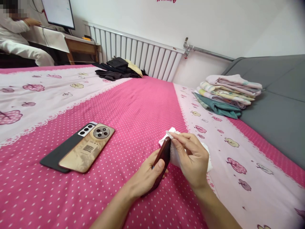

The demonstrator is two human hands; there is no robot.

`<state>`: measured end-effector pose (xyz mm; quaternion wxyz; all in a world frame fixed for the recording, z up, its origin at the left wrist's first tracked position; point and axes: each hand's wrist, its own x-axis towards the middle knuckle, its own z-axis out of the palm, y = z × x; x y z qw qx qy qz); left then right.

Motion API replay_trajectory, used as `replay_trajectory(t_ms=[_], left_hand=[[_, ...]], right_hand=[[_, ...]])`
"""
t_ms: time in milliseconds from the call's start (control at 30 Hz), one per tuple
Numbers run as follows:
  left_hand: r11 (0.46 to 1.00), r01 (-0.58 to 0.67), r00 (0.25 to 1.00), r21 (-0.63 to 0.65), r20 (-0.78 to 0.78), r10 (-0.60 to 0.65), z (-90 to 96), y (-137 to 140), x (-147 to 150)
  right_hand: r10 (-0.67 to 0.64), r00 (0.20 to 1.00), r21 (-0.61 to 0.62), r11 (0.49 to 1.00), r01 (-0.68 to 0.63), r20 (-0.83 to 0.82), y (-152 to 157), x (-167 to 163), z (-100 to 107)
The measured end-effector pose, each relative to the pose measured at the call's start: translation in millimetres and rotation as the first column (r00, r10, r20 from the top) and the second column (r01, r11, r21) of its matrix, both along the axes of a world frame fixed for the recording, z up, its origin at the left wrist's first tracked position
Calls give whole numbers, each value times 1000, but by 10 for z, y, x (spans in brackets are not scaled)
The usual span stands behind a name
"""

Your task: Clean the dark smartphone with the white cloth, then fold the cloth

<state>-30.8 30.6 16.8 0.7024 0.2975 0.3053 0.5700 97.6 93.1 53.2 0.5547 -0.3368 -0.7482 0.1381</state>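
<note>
My left hand (149,173) grips a dark red phone (164,155), held on edge just above the pink dotted bedspread (133,108). My right hand (192,157) presses a white cloth (175,152) against the phone's face, fingers pinched on the cloth. To the left, two more phones lie face down on the bed: a gold one (87,149) resting partly over a black one (59,152).
A stack of folded cloths (226,93) sits at the bed's right side beside a grey sofa (274,105). Dark clothes (118,71) lie at the far edge by a white radiator (143,55). A person in white (19,38) sits at a desk with a monitor (58,12).
</note>
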Motion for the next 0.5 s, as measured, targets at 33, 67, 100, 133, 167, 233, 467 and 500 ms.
replay_trajectory(t_ms=[33,67,100,133,167,233,467,500], left_hand=[[1000,-2,998,20,-70,3,-8,0,-3],[999,-1,990,40,-138,6,-18,-2,-6],[998,-1,981,56,-194,12,-28,-7,-7],[998,-7,975,64,-221,21,-38,-13,-7],[997,-21,973,68,-227,36,-48,-20,-6],[997,-52,978,63,-201,64,-70,-33,0],[998,-5,998,-55,-67,1,-110,-26,13],[998,2,999,-62,-38,-5,-109,-22,12]], right_hand=[[4,1000,-23,1000,-4,5,20,11,0],[10,1000,-45,999,-10,9,39,22,0],[15,1000,-63,998,-14,12,56,33,-1],[16,1000,-76,997,-15,15,72,41,-2],[12,1000,-84,996,-11,13,87,47,-5],[5,1000,-96,995,-4,5,109,51,-14],[3,996,-148,989,-16,-85,137,23,-60],[3,995,-163,987,-19,-99,135,17,-68]])
